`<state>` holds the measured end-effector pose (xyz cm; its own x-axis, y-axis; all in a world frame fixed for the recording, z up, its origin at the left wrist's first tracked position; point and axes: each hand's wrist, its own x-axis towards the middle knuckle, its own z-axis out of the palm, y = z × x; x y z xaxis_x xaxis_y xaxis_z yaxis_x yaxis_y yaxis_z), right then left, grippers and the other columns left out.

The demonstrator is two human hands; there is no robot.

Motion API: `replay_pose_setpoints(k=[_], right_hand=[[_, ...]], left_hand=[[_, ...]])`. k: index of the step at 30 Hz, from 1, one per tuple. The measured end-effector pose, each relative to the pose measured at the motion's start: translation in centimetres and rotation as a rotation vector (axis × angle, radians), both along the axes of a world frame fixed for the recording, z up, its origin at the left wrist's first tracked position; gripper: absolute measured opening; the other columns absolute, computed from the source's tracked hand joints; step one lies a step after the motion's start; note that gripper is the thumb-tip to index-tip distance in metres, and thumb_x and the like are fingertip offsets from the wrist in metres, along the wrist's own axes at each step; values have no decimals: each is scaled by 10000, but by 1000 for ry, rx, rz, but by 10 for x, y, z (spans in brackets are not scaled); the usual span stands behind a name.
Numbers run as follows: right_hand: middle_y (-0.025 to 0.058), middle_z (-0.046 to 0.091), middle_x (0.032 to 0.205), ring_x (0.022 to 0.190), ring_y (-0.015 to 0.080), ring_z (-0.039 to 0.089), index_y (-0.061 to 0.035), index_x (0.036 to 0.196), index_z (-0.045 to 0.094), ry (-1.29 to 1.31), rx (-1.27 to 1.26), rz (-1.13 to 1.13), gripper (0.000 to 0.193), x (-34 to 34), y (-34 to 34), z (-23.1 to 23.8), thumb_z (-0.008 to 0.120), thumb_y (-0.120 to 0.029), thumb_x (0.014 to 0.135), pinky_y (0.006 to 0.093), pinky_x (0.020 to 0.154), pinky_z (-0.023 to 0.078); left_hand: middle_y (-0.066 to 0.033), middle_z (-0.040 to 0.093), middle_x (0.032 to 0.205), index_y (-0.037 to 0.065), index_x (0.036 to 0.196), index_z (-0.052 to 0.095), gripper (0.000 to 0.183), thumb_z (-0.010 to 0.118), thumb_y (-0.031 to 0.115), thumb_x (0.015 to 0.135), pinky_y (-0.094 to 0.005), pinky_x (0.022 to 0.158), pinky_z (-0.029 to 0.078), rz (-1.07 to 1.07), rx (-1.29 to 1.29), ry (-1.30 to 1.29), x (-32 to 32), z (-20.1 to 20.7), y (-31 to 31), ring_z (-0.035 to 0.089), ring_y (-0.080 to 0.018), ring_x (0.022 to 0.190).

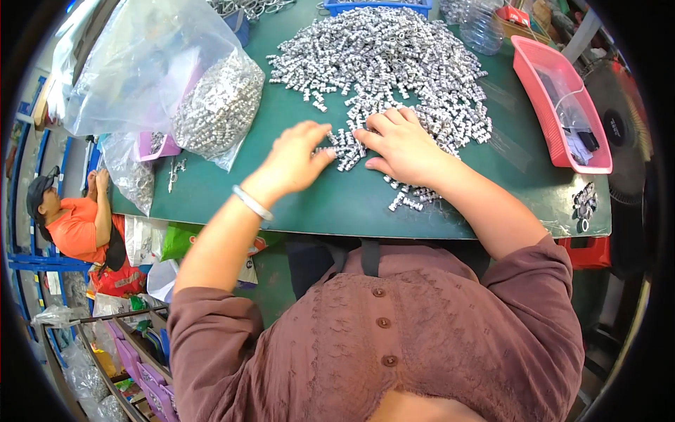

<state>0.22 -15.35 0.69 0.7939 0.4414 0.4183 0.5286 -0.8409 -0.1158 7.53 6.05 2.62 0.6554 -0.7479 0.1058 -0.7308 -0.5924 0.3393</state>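
Observation:
A large heap of small silvery metal pieces point(380, 56), seemingly short ribbed fittings, spreads over the green tabletop point(295, 211). At the heap's near edge, my left hand point(295, 156) lies with thumb and fingers apart beside a small cluster of pieces point(344, 149). My right hand point(404, 144) rests over the pieces on the other side of that cluster, its fingers spread and slightly bent. Some pieces lie partly hidden under the right palm and wrist. A few loose ones point(406, 200) sit nearer the table's front edge.
Left of the heap stands a clear plastic bag point(221, 105) full of similar pieces. A pink basket point(524, 63) is at the right. Small metal parts point(583, 204) lie at the front right corner. A person in orange point(81, 228) is off to the left.

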Motion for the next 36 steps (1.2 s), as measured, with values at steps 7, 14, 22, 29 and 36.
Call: replay_pose_setpoints(k=[7,14,22,29,36], right_hand=[[32,514,915,927,227,454,-116,883,591,104,151,47,266,-9,-18,1,695,-207,655,362,811,315],[21,543,852,899,215,479,-86,807,567,179,289,72,174,-13,-18,8,675,-140,682,356,817,310],[35,547,815,856,238,483,-83,767,574,178,412,105,98,-13,-19,7,637,-129,708,376,766,349],[34,516,868,865,241,463,-93,844,582,95,250,130,205,-17,-10,5,670,-122,661,367,771,342],[38,516,828,851,224,464,-92,855,610,90,207,89,186,-19,0,3,656,-192,704,352,764,340]], left_hand=[[-135,500,1144,78,1108,563,373,616,158,747,-388,906,341,-29,-118,-39,-43,-14,-18,451,-305,1054],[-114,531,1078,67,1017,598,356,685,117,675,-367,882,358,99,-381,-125,-64,-18,-23,484,-281,1016],[-97,565,962,49,1033,573,385,677,68,663,-315,770,413,142,-524,-47,-66,-16,-34,535,-237,864],[-82,547,913,61,949,623,284,632,15,669,-322,766,408,72,-327,-40,-53,-20,-20,506,-242,870],[-87,545,892,26,820,598,145,615,-18,683,-336,772,404,72,-433,-15,-55,-27,-25,503,-253,868]])
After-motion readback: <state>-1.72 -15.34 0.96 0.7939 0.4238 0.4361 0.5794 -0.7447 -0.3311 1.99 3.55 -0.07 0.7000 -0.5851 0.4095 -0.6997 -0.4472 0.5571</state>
